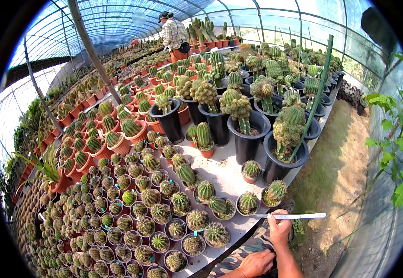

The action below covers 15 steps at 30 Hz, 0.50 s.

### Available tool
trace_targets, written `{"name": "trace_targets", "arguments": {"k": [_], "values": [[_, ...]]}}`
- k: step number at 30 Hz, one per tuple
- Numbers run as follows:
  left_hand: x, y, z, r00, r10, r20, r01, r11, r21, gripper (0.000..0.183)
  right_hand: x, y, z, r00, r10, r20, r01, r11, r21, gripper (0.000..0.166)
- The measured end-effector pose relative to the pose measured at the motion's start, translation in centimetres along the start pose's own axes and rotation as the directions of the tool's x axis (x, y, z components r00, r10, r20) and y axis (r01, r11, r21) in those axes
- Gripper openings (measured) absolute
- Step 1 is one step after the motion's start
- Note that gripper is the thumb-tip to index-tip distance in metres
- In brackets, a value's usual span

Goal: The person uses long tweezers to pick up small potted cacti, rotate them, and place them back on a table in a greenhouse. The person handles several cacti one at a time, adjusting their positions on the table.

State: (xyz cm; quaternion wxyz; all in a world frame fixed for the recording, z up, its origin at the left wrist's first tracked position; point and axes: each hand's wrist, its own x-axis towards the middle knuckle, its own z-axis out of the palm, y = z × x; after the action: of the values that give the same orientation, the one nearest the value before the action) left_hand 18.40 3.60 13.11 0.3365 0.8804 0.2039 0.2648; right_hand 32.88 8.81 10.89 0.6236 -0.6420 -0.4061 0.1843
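Note:
My right hand (279, 227) pinches a slim silver-white hand tool (306, 216) between thumb and fingers. Its thin tip points left, close to the rim of a small potted cactus (248, 202) at the table edge; whether it touches the pot, I cannot tell. Another potted ball cactus (274, 193) stands just beyond my fingers. On my camouflage-clad thigh lies my left hand (257, 263), its fingers bent beside my right forearm and their undersides hidden. A leaning cactus (218, 205) and a ribbed, spiny cactus (216, 233) stand to the left in their pots.
Rows of small potted cacti (140, 227) cover the pale tabletop (222, 173). Large black pots (249, 139) with grafted cacti line the right edge, one with a green stake (318, 93). A dirt aisle (337, 153) runs alongside. A person (174, 33) stands farther back.

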Motion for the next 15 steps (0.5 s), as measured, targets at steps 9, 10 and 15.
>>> {"name": "trace_targets", "arguments": {"k": [9, 10, 15], "values": [[-0.7, -0.1, 0.9, 1.000, 0.023, -0.013, -0.023, 1.000, -0.007, 0.024, -2.0, -1.7, -1.6, 0.989, 0.132, -0.063, -0.097, 0.915, 0.392, 0.015], [-0.7, -0.1, 1.0, 1.000, 0.026, -0.006, -0.026, 1.000, -0.001, 0.028, -2.1, -1.9, -1.8, 0.982, 0.176, -0.075, -0.128, 0.897, 0.422, 0.014], [-0.4, 1.1, 0.1, 0.995, 0.030, 0.093, -0.029, 1.000, -0.007, 0.038, -1.8, -1.4, -2.6, 0.973, 0.214, -0.084, -0.138, 0.838, 0.528, 0.019]]}}
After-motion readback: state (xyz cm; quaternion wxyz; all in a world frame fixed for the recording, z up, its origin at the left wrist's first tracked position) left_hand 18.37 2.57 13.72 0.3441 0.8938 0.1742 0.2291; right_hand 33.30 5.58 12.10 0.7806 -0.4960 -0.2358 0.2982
